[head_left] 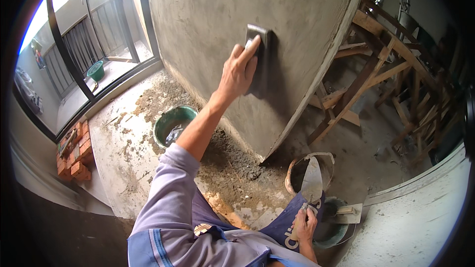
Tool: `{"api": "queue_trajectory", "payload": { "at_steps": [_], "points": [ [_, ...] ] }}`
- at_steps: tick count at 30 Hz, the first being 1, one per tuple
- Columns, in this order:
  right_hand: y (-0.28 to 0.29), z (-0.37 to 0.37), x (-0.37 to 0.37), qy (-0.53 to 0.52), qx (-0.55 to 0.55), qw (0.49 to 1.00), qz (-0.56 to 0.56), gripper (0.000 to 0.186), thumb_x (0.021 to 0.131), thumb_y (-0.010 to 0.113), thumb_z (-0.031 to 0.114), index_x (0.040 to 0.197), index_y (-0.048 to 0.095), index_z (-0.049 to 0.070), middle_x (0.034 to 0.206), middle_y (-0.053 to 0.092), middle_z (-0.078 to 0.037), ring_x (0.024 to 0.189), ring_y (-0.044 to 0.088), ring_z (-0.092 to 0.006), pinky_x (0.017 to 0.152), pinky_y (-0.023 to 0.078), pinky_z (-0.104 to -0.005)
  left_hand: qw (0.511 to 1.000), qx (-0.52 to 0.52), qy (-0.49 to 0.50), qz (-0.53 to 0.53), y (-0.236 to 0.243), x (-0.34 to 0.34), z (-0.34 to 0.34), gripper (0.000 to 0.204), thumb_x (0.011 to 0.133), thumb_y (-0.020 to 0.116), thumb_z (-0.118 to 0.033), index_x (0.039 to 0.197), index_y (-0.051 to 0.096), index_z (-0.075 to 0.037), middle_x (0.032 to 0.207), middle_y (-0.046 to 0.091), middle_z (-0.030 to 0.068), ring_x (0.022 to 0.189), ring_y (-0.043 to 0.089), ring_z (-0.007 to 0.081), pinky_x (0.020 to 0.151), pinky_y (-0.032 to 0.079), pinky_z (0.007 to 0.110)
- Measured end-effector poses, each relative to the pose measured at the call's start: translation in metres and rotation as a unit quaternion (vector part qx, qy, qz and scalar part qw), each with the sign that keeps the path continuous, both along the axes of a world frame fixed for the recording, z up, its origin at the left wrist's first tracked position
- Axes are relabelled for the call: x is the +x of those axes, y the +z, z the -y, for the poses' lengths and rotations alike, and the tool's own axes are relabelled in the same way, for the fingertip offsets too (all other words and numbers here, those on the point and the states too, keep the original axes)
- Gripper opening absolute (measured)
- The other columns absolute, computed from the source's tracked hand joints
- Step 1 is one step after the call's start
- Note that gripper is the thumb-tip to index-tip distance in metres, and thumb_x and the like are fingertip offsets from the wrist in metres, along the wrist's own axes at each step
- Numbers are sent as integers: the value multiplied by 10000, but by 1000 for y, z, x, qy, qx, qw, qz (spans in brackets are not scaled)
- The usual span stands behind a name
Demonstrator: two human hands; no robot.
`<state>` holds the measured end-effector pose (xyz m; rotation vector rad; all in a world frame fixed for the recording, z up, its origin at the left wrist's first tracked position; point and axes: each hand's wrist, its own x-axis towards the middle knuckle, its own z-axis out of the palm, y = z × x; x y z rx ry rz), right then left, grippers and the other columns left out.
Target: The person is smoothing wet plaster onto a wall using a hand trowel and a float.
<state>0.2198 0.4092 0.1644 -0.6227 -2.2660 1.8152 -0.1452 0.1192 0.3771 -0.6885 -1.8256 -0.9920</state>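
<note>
A grey plastered wall (pixel 213 15) rises in front of me, its right edge running down to a corner near the floor. My left hand (pixel 237 71) is raised to it, closed around a flat plastering float (pixel 259 29) that lies against the plaster and casts a dark shadow. Low at the right, my right hand (pixel 305 225) grips the handle of a pointed trowel (pixel 312 180), its blade tilted up. Beside that hand stands a green bucket (pixel 327 241) with a second, flat-bladed trowel (pixel 352 213) across its rim. Just beyond is a mortar-smeared bucket (pixel 289 183), partly behind the pointed blade.
Another green bucket (pixel 157 128) stands at the wall's foot amid spilled mortar (pixel 237 160). Bricks (pixel 79 153) are stacked at the left, near a glass sliding door (pixel 64 49). Wooden trestles (pixel 381 64) crowd the right side. A pale wall (pixel 420 217) borders the lower right.
</note>
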Motion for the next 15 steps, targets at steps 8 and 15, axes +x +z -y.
{"api": "queue_trajectory", "payload": {
  "at_steps": [8,15],
  "points": [
    [-3,-3,-2,14,22,1000,-6,259,997,608,201,965,594,-56,715,610,-89,525,601,-140,436,505,-287,998,33,47,-23,-9,-13,0,531,955,596,-73,1474,524,-157,917,503,153,747,559,345,678,489,440],
    [-3,-4,0,23,17,1000,-7,257,996,607,203,963,595,-52,724,614,-95,527,604,-144,440,516,-287,999,22,-6,-46,-101,28,-29,530,960,560,-61,1486,513,-99,982,569,207,828,629,387,744,537,432]
  ]
}}
